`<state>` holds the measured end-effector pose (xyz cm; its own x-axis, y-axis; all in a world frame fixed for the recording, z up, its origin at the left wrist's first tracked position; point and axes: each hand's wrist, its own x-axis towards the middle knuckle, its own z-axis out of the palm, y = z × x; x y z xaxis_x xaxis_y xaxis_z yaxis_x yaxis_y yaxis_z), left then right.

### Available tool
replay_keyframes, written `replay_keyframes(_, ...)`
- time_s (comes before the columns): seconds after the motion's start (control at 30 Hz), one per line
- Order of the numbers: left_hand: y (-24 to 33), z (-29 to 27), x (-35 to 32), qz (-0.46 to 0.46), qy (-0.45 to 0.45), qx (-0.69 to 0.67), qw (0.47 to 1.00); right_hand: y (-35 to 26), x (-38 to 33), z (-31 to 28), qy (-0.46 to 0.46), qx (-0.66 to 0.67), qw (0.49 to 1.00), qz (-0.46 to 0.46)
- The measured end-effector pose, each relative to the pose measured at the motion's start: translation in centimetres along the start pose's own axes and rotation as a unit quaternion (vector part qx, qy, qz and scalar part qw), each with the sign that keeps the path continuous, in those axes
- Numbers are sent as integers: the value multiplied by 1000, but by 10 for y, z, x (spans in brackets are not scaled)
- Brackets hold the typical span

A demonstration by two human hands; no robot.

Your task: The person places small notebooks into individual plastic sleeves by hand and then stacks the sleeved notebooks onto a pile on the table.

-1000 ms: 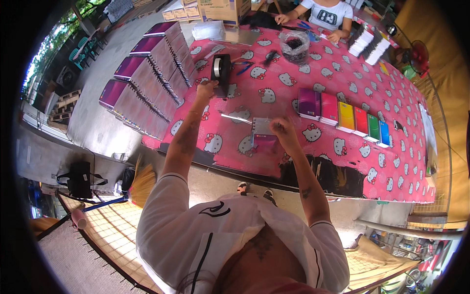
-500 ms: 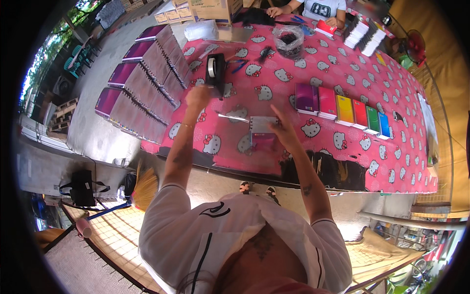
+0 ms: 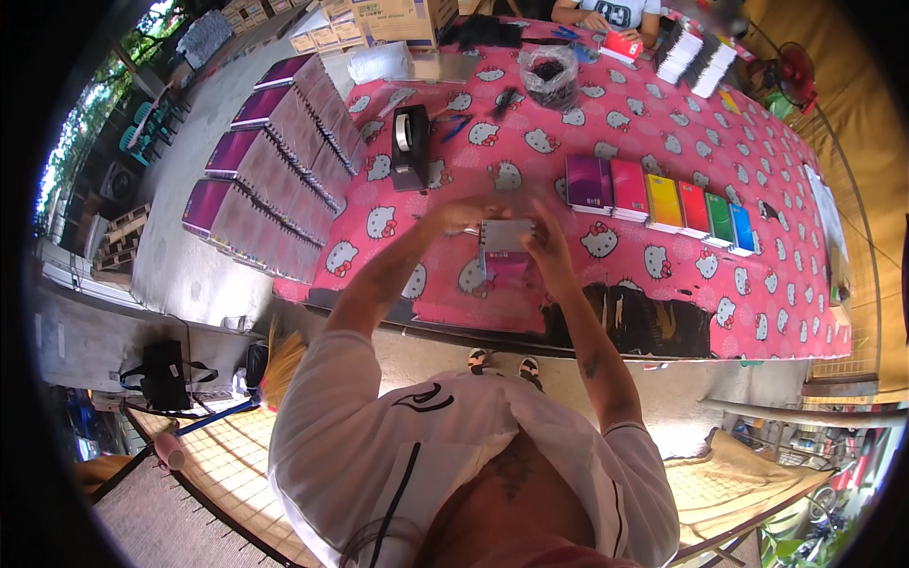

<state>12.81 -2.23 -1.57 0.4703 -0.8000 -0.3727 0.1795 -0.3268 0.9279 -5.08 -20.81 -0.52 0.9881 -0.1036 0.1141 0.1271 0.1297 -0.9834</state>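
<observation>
Both hands (image 3: 502,227) raised together, fingers seemingly pinched.

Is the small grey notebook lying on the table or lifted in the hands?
Lifted: both hands grip the grey notebook by its sides above the pink table.

Both hands, left hand (image 3: 453,217) and right hand (image 3: 546,248), hold a grey packet (image 3: 505,236) above the pink table (image 3: 663,123)

1 head-worn fisheye view, looking steeply down from above, hands close, pink table (image 3: 663,133) stretching ahead
</observation>
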Motion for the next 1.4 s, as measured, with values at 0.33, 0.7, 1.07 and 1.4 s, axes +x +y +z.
replay_keyframes(0.33,3,78,-149,80,420,313,848,37,-18,13,-30,-216,975,40)
replay_keyframes(0.7,-107,8,-193,-65,583,603,541,43,-36,46,-174,-611,770,-65)
replay_keyframes(1.07,41,152,24,327,442,509,662,-10,-45,-191,174,-566,805,-46)
replay_keyframes(1.4,140,446,318,468,241,461,715,-51,-86,-552,229,-741,627,74)
